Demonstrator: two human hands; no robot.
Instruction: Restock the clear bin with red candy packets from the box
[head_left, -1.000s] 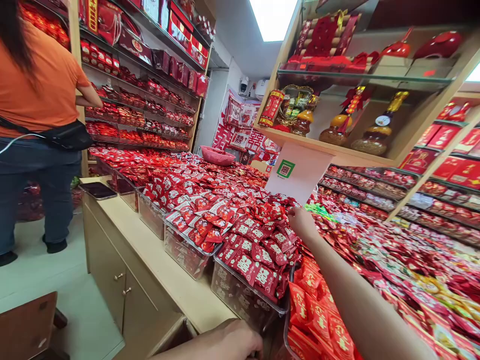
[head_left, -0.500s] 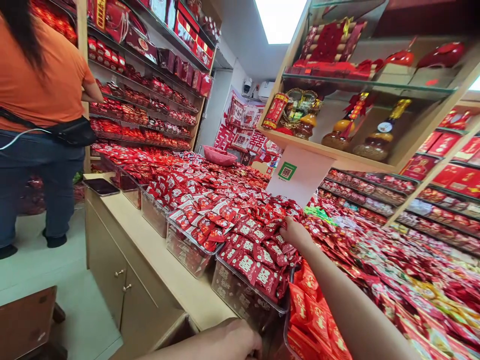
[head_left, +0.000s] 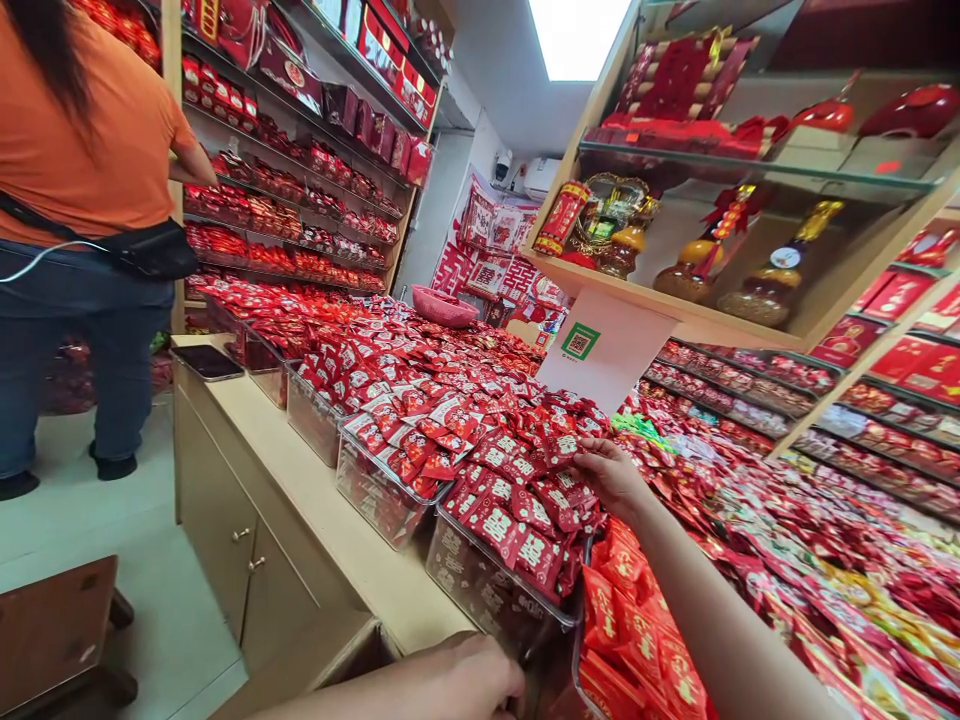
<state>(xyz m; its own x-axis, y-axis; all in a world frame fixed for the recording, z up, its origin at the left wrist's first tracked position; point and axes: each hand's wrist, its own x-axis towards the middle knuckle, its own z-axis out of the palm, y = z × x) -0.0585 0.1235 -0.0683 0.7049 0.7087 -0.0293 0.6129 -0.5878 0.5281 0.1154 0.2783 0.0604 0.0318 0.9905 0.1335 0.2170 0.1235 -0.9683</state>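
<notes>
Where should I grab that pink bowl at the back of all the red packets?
The pink bowl is probably best held by its near rim, coming from above and in front. It narrows downward, and the rim stands above the red packets, while they crowd its bottom.
</notes>
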